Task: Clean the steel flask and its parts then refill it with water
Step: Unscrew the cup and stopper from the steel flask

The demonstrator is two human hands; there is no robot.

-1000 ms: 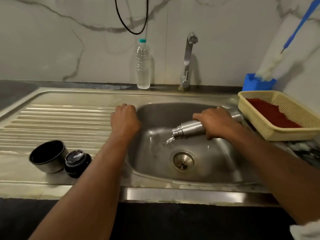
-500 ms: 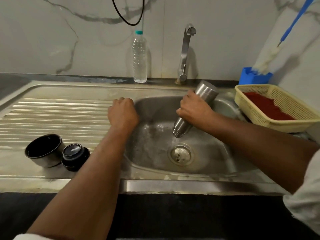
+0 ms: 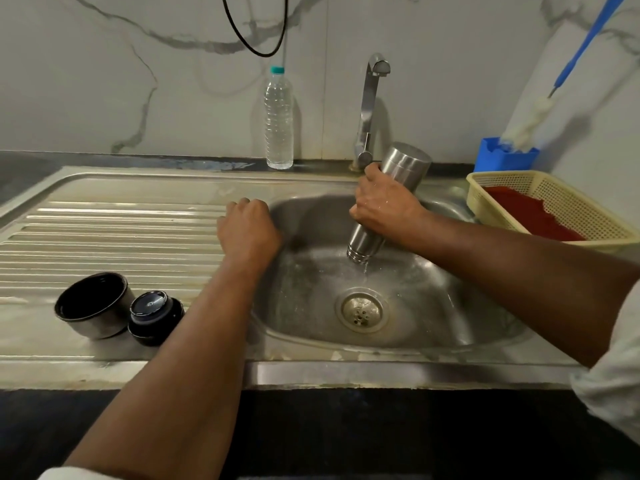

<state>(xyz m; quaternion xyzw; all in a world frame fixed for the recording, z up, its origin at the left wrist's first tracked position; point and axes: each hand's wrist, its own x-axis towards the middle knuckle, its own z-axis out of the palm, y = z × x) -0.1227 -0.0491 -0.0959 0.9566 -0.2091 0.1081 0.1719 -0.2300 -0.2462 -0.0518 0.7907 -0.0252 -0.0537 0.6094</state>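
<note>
right hand (image 3: 386,206) grips the flask (image 3: 388,202) round its middle, mouth down and tilted, over the sink (image 3: 433,306) basin, above and just behind the drain (image 3: 362,310). thin trickle leaves the mouth, so rinse water looks nearly out. left hand (image 3: 247,226) is clenched, grasping nothing, resting on the sink's left rim.

progress, judged: flask is apart and being emptied after a rinse. cup (image 3: 93,306) and stopper (image 3: 154,317) sit touching on the drainboard, well left of the sink; cannot tell if they are washed. left to do: maybe those parts, then refill and reassemble. tap (image 3: 370,109), behind the sink, is not running.

room: flask's base is close to the tap stem, so little slack behind. basket (image 3: 554,206) crowds the sink's right rim, brush (image 3: 526,123) behind it. bottle (image 3: 278,119) stands behind the sink's left corner. basin in front of the flask is open, and so is the drainboard between the sink and the cup.
</note>
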